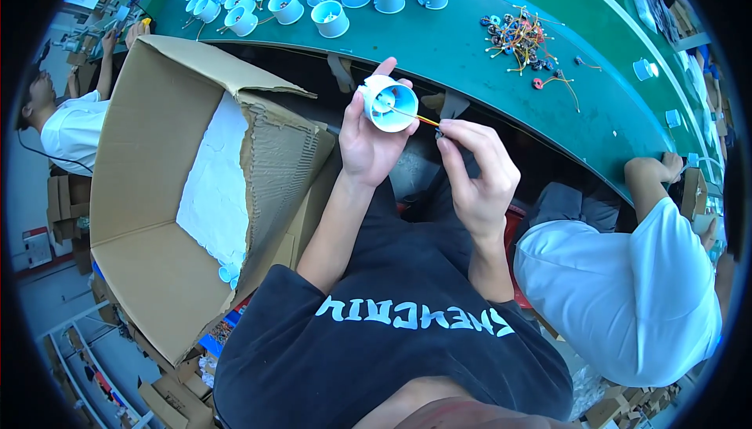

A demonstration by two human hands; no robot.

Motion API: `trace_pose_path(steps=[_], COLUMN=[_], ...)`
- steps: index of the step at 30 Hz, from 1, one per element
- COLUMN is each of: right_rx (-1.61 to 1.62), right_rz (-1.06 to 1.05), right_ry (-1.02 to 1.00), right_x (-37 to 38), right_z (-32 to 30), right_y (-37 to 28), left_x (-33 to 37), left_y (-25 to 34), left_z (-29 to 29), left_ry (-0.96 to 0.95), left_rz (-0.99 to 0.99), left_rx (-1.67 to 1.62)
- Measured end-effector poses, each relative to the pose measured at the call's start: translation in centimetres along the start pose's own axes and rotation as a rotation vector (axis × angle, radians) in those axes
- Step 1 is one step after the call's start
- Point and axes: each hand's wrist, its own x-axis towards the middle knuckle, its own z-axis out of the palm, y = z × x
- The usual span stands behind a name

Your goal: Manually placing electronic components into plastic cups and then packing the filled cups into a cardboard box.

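Observation:
My left hand (366, 151) is closed around a light blue plastic cup-shaped housing (392, 123), its open mouth tilted toward me. A white part shows inside it. From the mouth run thin yellow, red and dark wires (427, 121) to my right hand (482, 174), which pinches them between thumb and fingertips. A small dark piece (439, 134) shows at those fingertips; its kind is too small to make out. Both hands are raised just off the near edge of the green table (462, 61).
Several similar blue housings (329, 20) stand along the table's far left. A tangled heap of wired small parts (521, 41) lies to the right. A large open cardboard box (149, 155) with white sheet stands at my left. A co-worker in white (619, 288) sits close on my right.

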Motion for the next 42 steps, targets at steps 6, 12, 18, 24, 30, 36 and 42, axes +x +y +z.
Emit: trace_pose_path(steps=[6,12,18,24,30,36,42], right_rx=[-0.006,-0.015,0.161,0.088,0.016,-0.048,-0.024], right_rz=[0.048,0.07,0.283,0.254,0.149,0.226,0.143], right_ry=[-0.001,0.008,0.067,0.021,0.058,-0.008,0.053], right_x=[-0.3,0.2,0.4,0.4,0.4,0.9,1.2], right_z=[-0.1,0.5,1.8,1.1,1.4,0.8,1.0], right_y=[-0.2,-0.8,-0.3,0.5,1.4,1.6,2.3], left_x=[-0.3,-0.7,-0.5,-0.1,0.4,0.8,1.3], left_y=[-0.2,-0.1,-0.6,-1.9,-2.0,-2.8,-3.5], left_z=[-0.3,-0.4,3.4,0.9,0.0,0.0,0.1], left_ry=[-0.021,0.007,-0.088,0.137,0.149,0.142,0.158], left_rz=[0.002,-0.005,-0.116,-0.069,-0.063,-0.076,-0.032], left_rx=[0.117,0.232,0.067,0.172,0.15,0.188,0.212])
